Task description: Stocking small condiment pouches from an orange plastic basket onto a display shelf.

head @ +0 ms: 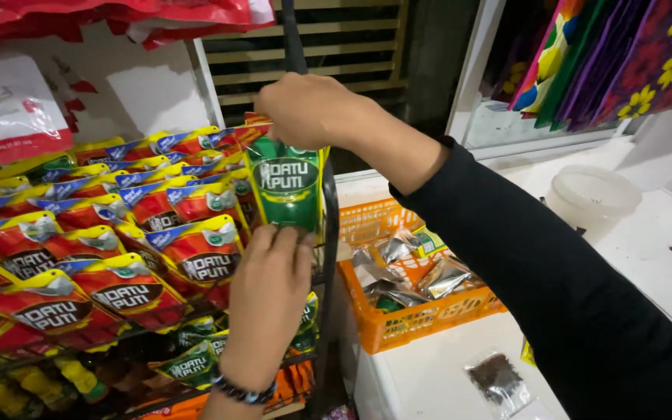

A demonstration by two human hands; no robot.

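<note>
1. The right hand is closed over the top edge of a green sachet, pinching it up near the dark upright bar of a wire display rack.
2. The left hand, a beaded bracelet at its wrist, has its fingers spread narrowly against the sachet's lower edge, steadying it rather than gripping it.
3. The green sachet hangs between both hands, at the right end of rows of red and yellow sachets clipped along the rack.
4. Just right of the rack, an orange basket of foil packets sits on a white counter, with a small clear bag of dark bits near its front and a translucent tub farther back.
5. Risks, as a judgement: if the top pinch slackens, the sachet could slide into the lower shelves; a hard pull could tear its top or knock neighbouring sachets loose; the right sleeve passes over the basket and might catch it.
</note>
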